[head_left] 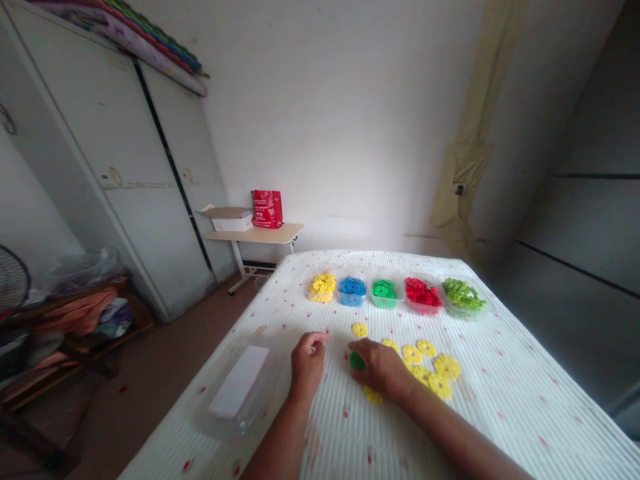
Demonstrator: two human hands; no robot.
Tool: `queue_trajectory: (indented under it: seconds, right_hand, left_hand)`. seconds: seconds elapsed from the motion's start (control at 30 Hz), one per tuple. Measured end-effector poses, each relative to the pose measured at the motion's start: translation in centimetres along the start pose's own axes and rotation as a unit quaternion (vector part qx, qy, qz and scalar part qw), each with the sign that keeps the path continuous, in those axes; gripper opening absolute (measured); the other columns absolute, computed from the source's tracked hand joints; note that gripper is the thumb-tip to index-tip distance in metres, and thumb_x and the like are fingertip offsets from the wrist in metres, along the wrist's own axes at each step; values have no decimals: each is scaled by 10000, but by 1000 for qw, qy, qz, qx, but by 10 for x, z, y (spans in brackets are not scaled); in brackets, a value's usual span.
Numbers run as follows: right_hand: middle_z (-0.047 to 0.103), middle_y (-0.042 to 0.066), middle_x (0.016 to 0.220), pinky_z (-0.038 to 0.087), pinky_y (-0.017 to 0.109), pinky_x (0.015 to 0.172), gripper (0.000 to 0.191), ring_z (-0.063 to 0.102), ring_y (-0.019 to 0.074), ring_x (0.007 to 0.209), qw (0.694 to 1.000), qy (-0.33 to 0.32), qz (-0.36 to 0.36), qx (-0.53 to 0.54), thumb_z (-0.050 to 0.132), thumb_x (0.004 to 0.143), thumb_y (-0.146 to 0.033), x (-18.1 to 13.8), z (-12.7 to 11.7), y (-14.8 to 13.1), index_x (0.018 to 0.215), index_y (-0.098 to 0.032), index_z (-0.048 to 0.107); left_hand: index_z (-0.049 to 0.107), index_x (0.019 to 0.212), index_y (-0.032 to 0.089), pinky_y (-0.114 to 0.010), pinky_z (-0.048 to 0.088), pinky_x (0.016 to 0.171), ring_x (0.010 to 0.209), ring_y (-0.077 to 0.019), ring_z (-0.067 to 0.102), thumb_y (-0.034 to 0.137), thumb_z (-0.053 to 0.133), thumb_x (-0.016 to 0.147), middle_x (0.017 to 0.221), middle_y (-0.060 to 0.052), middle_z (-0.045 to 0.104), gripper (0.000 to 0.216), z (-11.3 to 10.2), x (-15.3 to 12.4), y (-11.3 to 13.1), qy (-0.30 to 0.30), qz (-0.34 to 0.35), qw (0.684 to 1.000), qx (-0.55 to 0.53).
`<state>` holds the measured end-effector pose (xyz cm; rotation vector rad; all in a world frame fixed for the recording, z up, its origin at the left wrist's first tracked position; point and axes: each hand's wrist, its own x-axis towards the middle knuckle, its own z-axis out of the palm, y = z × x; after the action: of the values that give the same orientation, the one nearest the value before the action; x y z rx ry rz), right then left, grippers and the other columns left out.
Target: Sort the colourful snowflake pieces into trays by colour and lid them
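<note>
My right hand [381, 366] rests on the white cloth-covered table [525, 400] with its fingers curled round a dark green plastic disc [357, 361]. Yellow discs [435, 370] lie scattered beside and under that hand, and one yellow disc [359, 329] lies apart, further away. My left hand [307, 365] sits just left of it, fingers pinched together; whether anything is between them I cannot make out. Five small clear tubs stand in a row beyond: yellow [323, 287], blue [352, 291], green [384, 293], red [423, 295], light green [463, 296].
A clear plastic box with a white lid [239, 381] lies at the table's left side. Past the table stand a small side table [255, 235] with a red bag [267, 208] and a cardboard box, a tall white wardrobe [125, 180], and a cluttered shelf [75, 313].
</note>
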<state>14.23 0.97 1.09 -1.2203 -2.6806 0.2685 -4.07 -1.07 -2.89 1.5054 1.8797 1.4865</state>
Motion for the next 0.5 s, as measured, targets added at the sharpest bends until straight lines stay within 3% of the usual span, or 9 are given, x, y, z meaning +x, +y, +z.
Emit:
queue_trajectory:
  seconds: [0.13,0.3,0.4,0.5]
  right_hand:
    - [636,52,973,424,228,653,233,624,175,829,999,-26,-8,-41,529,742,-233,7,3,-6,953,-209,625]
    - [642,58,945,406,234,611,253,623,180,779,994,-55,-46,-87,561,710,-236,13,-9,-3,952,-206,631]
    - [642,60,957,402,232,590,232,626,181,775,992,-8,-42,-120,545,724,-217,25,-35,10,935,-204,640]
    - [624,72,1038,412,232,584,261,628,169,767,986,96,25,-134,490,799,-224,44,-71,35,1024,-210,622]
  left_hand:
    - [627,786,178,-276,492,753,796,-149,628,145,435,731,824,-33,690,202,0,0,1,-7,-2,1000,6]
    - [630,781,184,-271,496,763,798,-144,633,138,435,724,821,-24,691,208,2,0,2,-5,0,1000,17]
    - [630,772,189,-266,496,765,805,-141,634,133,431,725,822,-22,690,212,3,-1,2,-8,3,1000,22]
    - [630,764,193,-269,493,766,812,-141,631,125,430,726,828,-21,690,215,3,0,2,-15,-2,999,32]
